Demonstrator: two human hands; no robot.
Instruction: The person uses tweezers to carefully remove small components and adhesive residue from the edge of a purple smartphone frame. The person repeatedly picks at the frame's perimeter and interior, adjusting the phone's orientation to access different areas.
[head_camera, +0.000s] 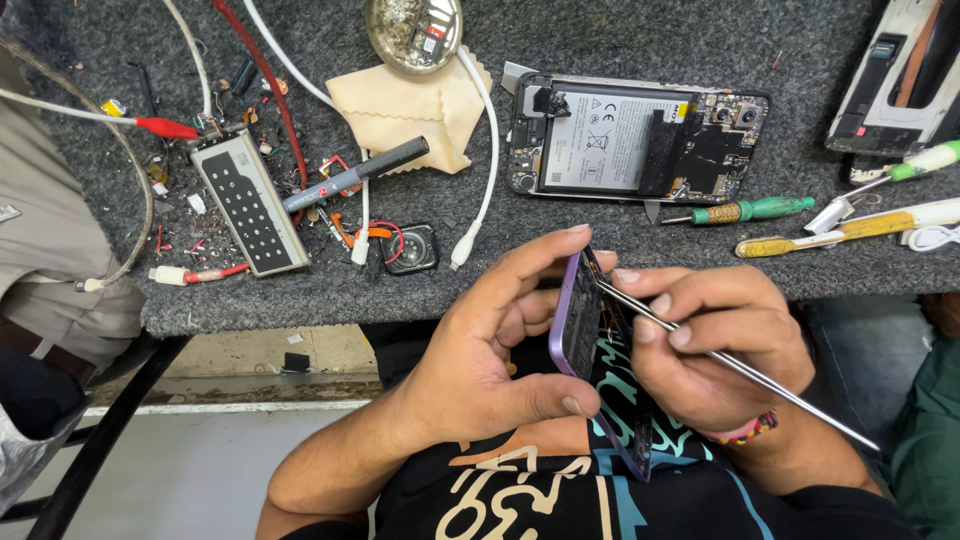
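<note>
Two bare hands work over the person's lap, just in front of the near edge of a grey felt-covered worktop. The left hand is clamped on a purple-edged smartphone with its back cover off, thumb on its lower edge and fingers curled over the top, holding it on edge and tilted so its open inside faces right. The right hand is closed on a pair of long, thin metal tweezers, pinched between thumb and fingers; the tips reach into the upper part of the open phone, while the long end slants down to the right past a red thread wristband.

On the worktop, well apart from the hands, lies a second opened phone showing its white battery and black circuit board. Just right of it rest a green-handled screwdriver and a yellow-handled tool. To the left lie a crumpled cream cloth, a white cable, a black marker pen, a grey rectangular device dotted with holes and a small square smartwatch body. A round metal dish sits at the top edge.
</note>
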